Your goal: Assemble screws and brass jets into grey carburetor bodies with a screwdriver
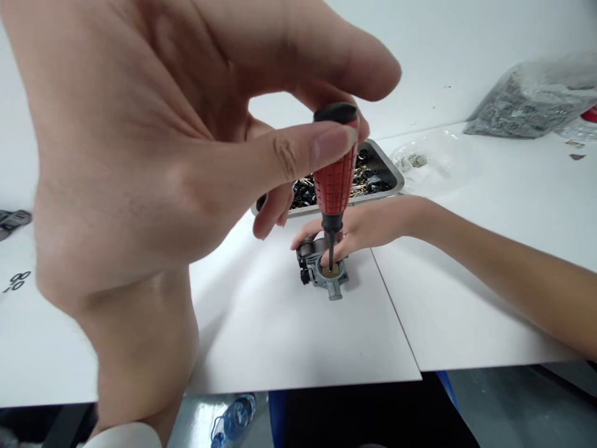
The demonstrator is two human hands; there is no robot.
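Observation:
Large in the foreground, my left hand (pixel 158 143) pinches a screwdriver (pixel 334 186) by its red, black-capped handle, between thumb and fingers. The screwdriver stands nearly upright, and its shaft reaches down to the brass-coloured disc inside the round bore of a small grey metal carburetor (pixel 334 289). Lying on the white table, the carburetor is gripped from behind by my right hand (pixel 370 225), whose fingers rest around its body and near the bore. Part of the carburetor is hidden by those fingers and the shaft.
Behind the hands sits a metal tray (pixel 392 171) of small black and brass-coloured parts. A clear bag (pixel 438 162) with a few pieces lies beside it, and a larger bag of grey parts (pixel 527 102) leans at the back right. Below the white table (pixel 298 354), a blue plastic bottle (pixel 239 415) is on the floor.

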